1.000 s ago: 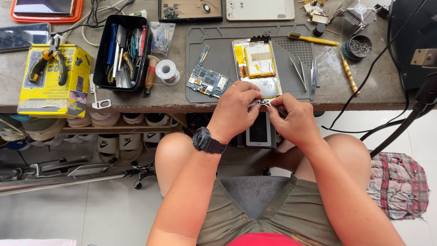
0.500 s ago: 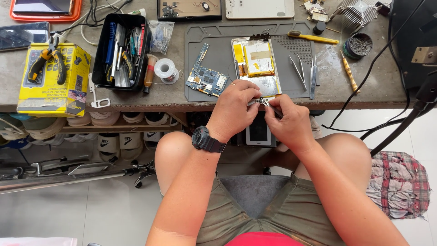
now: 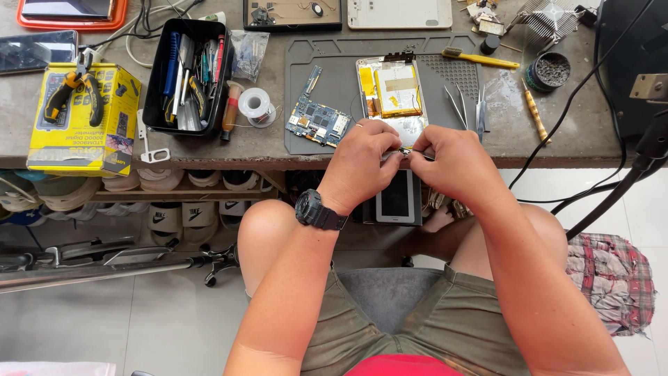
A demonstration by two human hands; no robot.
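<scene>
At the centre of the frame, the left hand (image 3: 367,161) and the right hand (image 3: 454,163) meet fingertip to fingertip over the near edge of the table (image 3: 264,147); both are closed in a fine pinch on a small metal part (image 3: 407,151), too small to identify further. The part sits just below the opened tablet (image 3: 394,97), whose yellow battery (image 3: 398,90) and foil-covered interior are exposed on the grey work mat (image 3: 334,76). Judged by its size, the part is very light, rigid, thin, and probably easily bent or dropped; hold it by its edges with fingertip pressure only. The tablet's internals appear fragile: support the frame at its outer rim and keep pressure off the battery. Left of the left hand lies a blue circuit board (image 3: 319,122), to be handled by its edges. Right of the tablet rest tweezers (image 3: 459,106), suited to parts this small. Further left stand a solder spool (image 3: 255,105), a black tool tray (image 3: 186,76) and a yellow box (image 3: 85,120) with pliers (image 3: 73,90) on top.
</scene>
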